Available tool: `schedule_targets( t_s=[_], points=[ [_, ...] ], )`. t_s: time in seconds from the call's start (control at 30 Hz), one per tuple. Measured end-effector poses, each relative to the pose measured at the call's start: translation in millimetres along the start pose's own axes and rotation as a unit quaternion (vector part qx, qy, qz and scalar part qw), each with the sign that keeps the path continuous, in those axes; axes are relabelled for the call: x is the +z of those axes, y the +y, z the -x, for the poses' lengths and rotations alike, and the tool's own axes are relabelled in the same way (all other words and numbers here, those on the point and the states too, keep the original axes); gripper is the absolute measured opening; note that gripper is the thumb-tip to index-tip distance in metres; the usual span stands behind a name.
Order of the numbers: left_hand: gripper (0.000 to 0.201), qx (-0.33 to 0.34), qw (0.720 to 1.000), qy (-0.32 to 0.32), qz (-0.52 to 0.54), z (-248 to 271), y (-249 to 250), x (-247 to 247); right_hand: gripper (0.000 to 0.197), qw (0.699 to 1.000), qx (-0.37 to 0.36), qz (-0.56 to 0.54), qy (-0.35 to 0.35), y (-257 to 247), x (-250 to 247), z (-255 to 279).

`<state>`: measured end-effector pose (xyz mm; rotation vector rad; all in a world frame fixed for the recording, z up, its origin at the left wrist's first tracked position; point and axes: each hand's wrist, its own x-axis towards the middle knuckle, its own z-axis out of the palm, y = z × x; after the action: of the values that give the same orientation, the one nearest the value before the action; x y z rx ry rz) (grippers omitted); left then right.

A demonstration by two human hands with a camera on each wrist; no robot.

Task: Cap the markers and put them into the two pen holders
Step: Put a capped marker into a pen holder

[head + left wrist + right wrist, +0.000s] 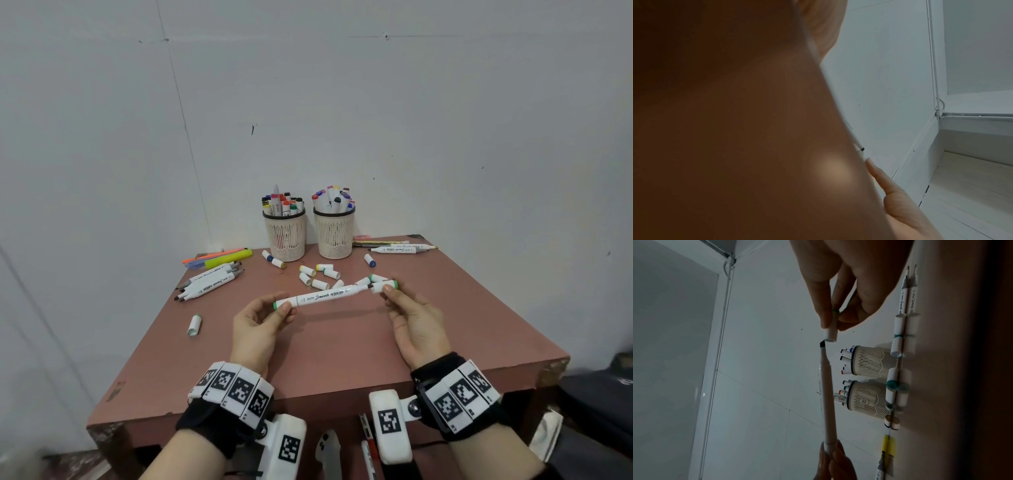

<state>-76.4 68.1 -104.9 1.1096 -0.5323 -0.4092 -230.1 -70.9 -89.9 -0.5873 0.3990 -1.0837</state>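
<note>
While the left hand [260,318] pinches the marker [325,295] by its green-capped end, the barrel runs nearly level above the bench [342,359], its long axis pointing right and slightly away — straight toward the right hand [416,318]. That hand pinches a loose green-ended cap [385,285] between thumb and fingertips, its open mouth facing left at the marker's bare dark tip [822,344]. In the right wrist view the tip sits just short of the cap's mouth and a little off its centre, not yet inside; so the coming move, as I judge it, is a short push along the barrel's own line, with a slight nudge to bring tip and mouth into line. The right hand is the nearer one to that joint.

Farther back, loose caps [317,274] lie scattered mid-bench, uncapped markers [209,281] lie at the far left and two more [399,248] at the far right. Against the wall stand the two pen holders — the left one [285,236] and the right one [335,236] — both already holding markers.
</note>
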Motion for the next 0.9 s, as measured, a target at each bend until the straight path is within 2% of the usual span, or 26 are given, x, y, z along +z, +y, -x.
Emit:
schedule_targets(
  t_s=[0.23, 0.4, 0.5, 0.77, 0.9],
  points=[
    [0.019, -0.001, 1.000, -0.006, -0.015, 0.9, 0.4, 0.9, 0.023, 1.000, -0.011, 0.012, -0.021, 1.2, -1.0, -0.7],
    [0.019, -0.015, 0.999, -0.033, -0.031, 4.2, 2.8, 2.7, 0.026, 0.993, 0.031, 0.096, -0.060, 5.7, -1.9, 1.1],
    [0.022, -0.021, 0.997, -0.046, -0.062, 4.7, 2.3, 2.6, 0.025, 0.988, 0.037, 0.137, -0.060, 7.3, -2.2, 0.9],
    [0.019, -0.045, 0.996, -0.023, -0.076, 1.0, -1.2, -0.6, 0.018, 0.958, 0.047, 0.275, -0.065, 8.7, -3.9, 0.7],
    [0.019, -0.075, 0.995, -0.037, -0.047, 2.8, 1.4, -2.4, 0.018, 0.954, 0.069, 0.282, -0.080, 4.1, -4.2, 3.1]
  ],
)
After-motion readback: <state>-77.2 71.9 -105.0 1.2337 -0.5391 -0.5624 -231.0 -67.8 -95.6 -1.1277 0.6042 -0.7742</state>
